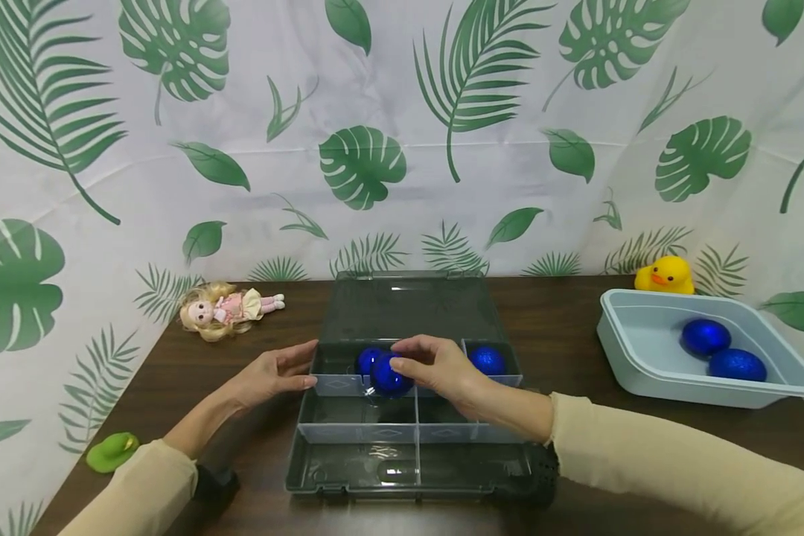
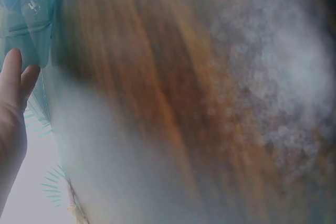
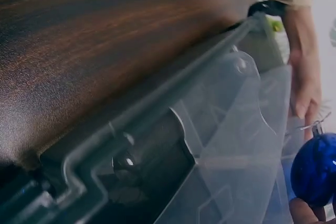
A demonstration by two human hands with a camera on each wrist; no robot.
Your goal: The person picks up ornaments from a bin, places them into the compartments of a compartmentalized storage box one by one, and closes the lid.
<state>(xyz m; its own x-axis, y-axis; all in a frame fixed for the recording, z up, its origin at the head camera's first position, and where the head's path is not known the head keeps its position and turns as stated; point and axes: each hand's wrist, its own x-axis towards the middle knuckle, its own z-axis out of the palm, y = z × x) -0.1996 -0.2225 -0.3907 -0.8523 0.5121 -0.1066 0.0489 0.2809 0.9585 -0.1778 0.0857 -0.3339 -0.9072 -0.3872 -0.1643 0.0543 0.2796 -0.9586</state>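
My right hand [image 1: 447,372] pinches a shiny blue Christmas bauble [image 1: 390,380] between thumb and fingers, over the back row of a dark clear compartment box [image 1: 348,473]. The bauble's cap and hanging thread show in the right wrist view, where the ball [image 3: 315,169] is cut off by the frame edge. Partly hidden behind it, another blue bauble [image 1: 367,360] sits in the back left compartment. Across the divider lies a glittery blue bauble [image 1: 487,360]. With extended fingers, my left hand [image 1: 268,378] touches the box's left side; its fingertips [image 2: 14,56] meet the plastic in the left wrist view.
The box's lid [image 1: 409,309] lies open toward the patterned cloth backdrop. At right, a pale blue bin [image 1: 633,357] holds two blue baubles [image 1: 737,365], with a yellow duck [image 1: 666,275] behind it. A doll [image 1: 231,309] lies back left; a green duck [image 1: 112,452] sits front left.
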